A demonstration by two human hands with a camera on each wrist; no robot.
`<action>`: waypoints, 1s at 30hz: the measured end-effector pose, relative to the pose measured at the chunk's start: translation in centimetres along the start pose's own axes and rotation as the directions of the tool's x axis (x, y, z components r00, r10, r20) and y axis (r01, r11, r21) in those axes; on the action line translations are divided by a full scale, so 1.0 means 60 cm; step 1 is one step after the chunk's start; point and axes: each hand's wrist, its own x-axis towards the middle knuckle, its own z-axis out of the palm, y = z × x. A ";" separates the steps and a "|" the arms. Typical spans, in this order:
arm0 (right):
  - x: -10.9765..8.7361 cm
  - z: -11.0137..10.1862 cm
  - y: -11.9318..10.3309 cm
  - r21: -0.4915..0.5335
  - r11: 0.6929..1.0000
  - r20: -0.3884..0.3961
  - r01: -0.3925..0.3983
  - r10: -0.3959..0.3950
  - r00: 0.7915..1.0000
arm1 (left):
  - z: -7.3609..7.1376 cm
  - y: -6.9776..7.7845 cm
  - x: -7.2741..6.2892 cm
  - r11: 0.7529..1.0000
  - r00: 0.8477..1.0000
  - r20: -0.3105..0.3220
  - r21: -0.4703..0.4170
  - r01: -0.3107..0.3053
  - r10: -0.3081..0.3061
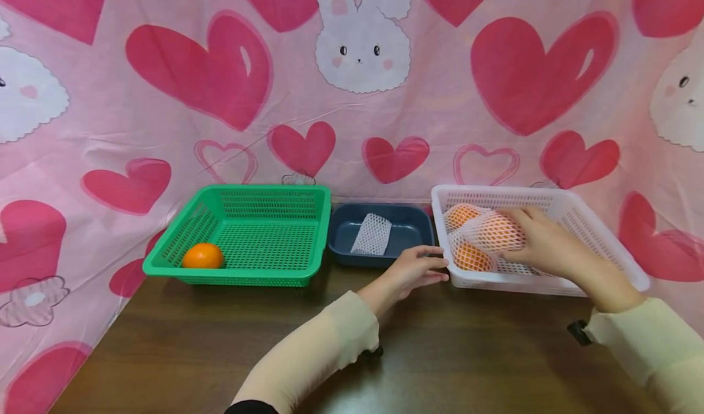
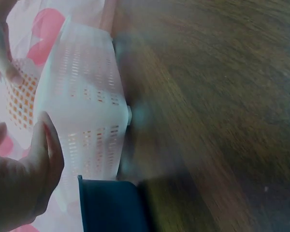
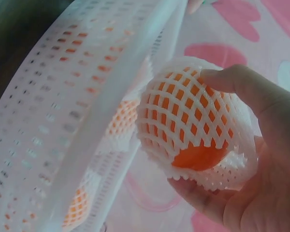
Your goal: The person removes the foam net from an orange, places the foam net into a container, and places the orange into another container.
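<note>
My right hand point(image 1: 547, 246) grips an orange in a white foam net point(image 1: 495, 232), held over the left part of the white basket point(image 1: 550, 284). In the right wrist view, bare peel of this netted orange point(image 3: 198, 157) shows through the net's opening, with thumb and fingers on either side. Two more netted oranges point(image 1: 473, 257) lie in the basket beneath and beside it. My left hand point(image 1: 415, 270) has its fingers loosely extended, the tips right at the basket's front left corner, and holds nothing.
On the left stands a green basket point(image 1: 275, 274) with one bare orange point(image 1: 203, 255) in its front left corner. Between the baskets sits a dark blue tray point(image 1: 343, 256) holding an empty foam net point(image 1: 371, 234). A pink heart-patterned cloth point(image 1: 341, 108) hangs behind the brown table point(image 1: 473, 347).
</note>
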 end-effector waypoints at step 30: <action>0.019 0.065 -0.132 0.111 0.972 -0.087 0.206 -0.197 0.977 | -0.101 -0.017 -0.054 0.992 0.975 0.222 0.130 0.000 -0.029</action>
